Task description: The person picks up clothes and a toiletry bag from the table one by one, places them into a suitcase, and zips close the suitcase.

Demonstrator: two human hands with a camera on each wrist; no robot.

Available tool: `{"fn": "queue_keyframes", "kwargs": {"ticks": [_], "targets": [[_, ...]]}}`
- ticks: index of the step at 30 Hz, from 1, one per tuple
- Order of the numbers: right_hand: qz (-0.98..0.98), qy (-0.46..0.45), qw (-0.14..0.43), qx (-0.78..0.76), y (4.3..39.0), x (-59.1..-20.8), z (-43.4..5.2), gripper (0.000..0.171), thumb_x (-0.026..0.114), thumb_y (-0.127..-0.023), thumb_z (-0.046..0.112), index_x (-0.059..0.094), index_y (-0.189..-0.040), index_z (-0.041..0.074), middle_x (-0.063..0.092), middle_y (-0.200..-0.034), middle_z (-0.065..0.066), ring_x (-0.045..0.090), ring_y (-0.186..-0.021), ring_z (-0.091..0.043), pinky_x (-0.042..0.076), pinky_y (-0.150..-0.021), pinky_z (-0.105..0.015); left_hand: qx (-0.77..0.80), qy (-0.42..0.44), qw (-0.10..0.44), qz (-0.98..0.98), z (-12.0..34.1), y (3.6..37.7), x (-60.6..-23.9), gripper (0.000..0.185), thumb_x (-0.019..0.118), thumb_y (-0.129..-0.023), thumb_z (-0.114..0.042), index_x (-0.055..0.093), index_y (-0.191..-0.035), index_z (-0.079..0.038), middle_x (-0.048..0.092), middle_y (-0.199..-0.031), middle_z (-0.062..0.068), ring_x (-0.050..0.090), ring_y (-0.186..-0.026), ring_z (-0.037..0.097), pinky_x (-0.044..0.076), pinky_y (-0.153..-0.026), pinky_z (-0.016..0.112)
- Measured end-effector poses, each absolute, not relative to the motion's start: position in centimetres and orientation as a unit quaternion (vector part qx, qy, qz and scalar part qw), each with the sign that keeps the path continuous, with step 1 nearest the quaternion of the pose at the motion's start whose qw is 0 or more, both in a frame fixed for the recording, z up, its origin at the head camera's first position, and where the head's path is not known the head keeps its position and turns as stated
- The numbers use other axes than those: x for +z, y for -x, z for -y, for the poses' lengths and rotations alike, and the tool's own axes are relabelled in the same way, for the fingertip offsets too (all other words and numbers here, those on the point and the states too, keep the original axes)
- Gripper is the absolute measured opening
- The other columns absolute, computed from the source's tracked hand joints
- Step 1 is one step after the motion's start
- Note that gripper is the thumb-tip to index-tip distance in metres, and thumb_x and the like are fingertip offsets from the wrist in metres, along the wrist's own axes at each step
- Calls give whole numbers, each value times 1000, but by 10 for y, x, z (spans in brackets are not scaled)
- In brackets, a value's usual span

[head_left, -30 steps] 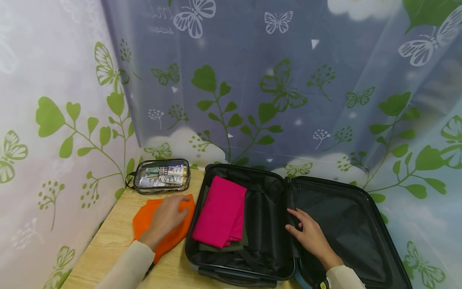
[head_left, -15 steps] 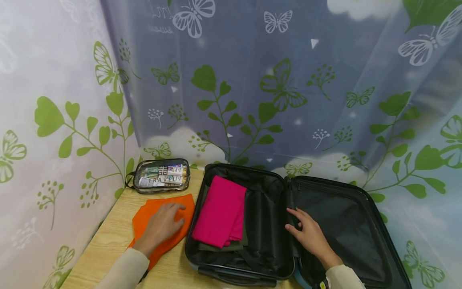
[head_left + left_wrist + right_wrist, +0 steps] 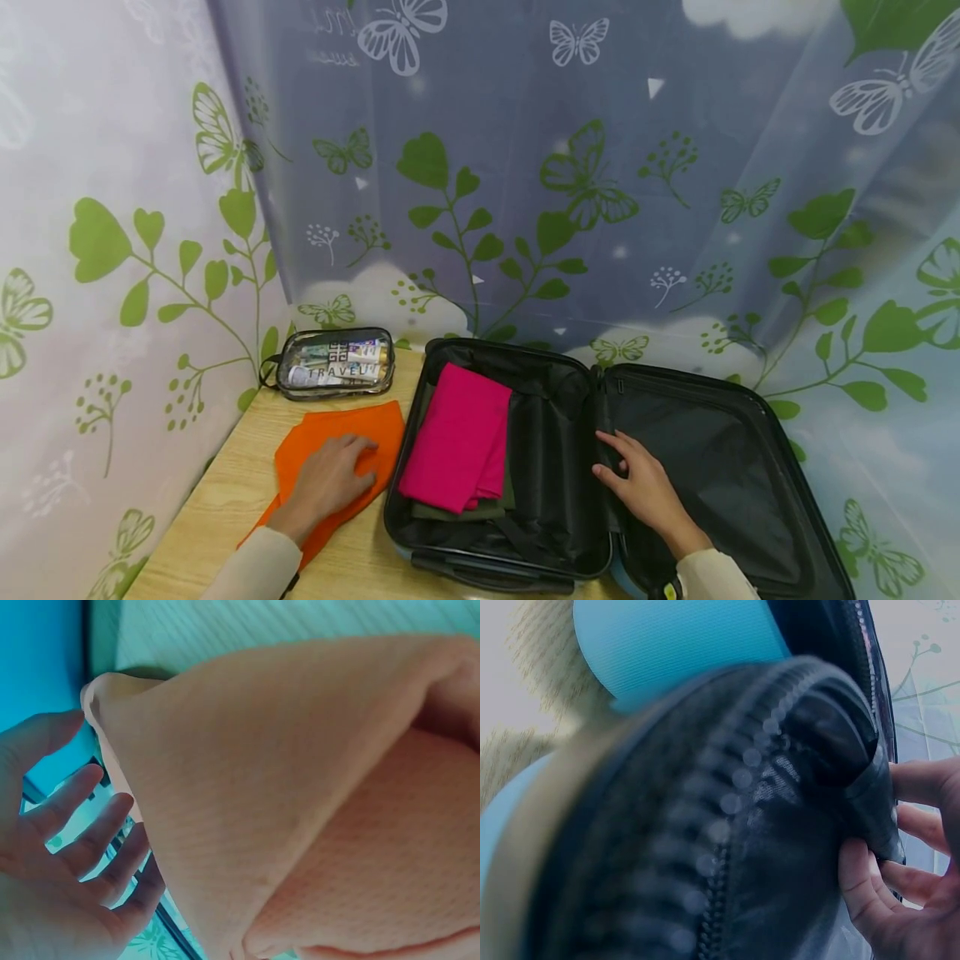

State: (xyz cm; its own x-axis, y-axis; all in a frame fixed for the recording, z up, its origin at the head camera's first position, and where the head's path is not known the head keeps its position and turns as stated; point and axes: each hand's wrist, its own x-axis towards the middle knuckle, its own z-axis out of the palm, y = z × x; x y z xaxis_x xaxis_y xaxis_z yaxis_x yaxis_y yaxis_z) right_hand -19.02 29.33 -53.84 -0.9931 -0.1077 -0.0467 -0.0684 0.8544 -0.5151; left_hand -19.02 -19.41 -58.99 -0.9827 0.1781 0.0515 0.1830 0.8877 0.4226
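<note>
One open suitcase, one orange cloth, one pink cloth, one clear pouch and two hands were seen.

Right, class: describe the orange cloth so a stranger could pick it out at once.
Find the open black suitcase on the wooden table. Just left of it, under the person's left hand, lies the orange cloth. It is outside the case, unlike the pink cloth packed inside.
</note>
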Motion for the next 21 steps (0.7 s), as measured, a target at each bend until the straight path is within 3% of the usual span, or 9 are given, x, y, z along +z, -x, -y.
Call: {"fn": "queue_keyframes", "kwargs": {"ticks": [9,16,21], "targets": [[-962,43,42,-268,191,-540,-293,59,76,-104,25,57,-159,11,42,-167,-34,56,-90,-18,50,-87,-46,-173,97,-19,980,193,186,-595,48,86,-92,-44,75,-131,-18,70,-138,9,62,-127,40,51,-97,64],[-961,45,41,-268,191,-540,-294,59,76,-104,25,57,-159,10,42,-166,-35,56,-90,-18,50,-87,-47,-155,106,-22,982,193,184,-600,58,89,-89,-47,72,-137,-18,66,-143,11,56,-134,43,47,-101,65],[-960,47,40,-272,191,-539,-294,59,75,-105,25,56,-159,10,41,-167,-34,57,-92,-18,50,-89,-47,-135,115,-14,984,193,183,-601,60,91,-88,-41,69,-139,-18,63,-145,14,55,-135,44,48,-102,67]]}}
